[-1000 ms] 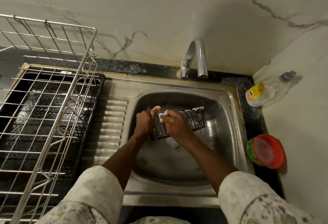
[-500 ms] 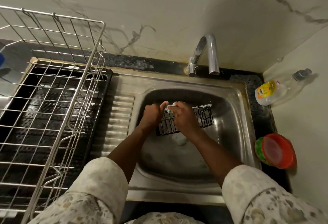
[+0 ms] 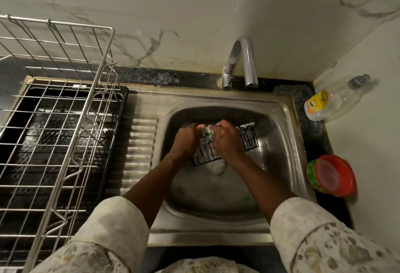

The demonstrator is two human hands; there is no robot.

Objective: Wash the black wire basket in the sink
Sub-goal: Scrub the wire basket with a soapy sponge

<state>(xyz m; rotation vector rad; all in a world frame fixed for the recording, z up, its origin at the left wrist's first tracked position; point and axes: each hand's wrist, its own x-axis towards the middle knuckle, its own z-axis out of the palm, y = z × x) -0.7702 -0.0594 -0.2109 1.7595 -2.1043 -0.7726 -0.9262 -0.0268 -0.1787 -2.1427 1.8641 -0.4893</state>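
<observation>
A small black wire basket (image 3: 249, 137) is held tilted above the bowl of the steel sink (image 3: 279, 142). My left hand (image 3: 186, 140) grips its left end. My right hand (image 3: 227, 140) lies over its middle, fingers curled round a pale soapy scrub pad (image 3: 208, 130) pressed against the basket's top rim. Both hands hide much of the basket; its right end and lower wires show. Below it lies the drain (image 3: 216, 166).
The curved tap (image 3: 242, 62) stands behind the sink with no water visibly running. A tall steel wire dish rack (image 3: 65, 121) on a black tray fills the left. At right sit a clear dish-soap bottle (image 3: 324, 103) and a red-lidded tub (image 3: 331, 175).
The hands and basket stay in the same spot over the sink. The pad has shifted slightly along the basket's rim. My head has moved a little, shifting the scene in view.
</observation>
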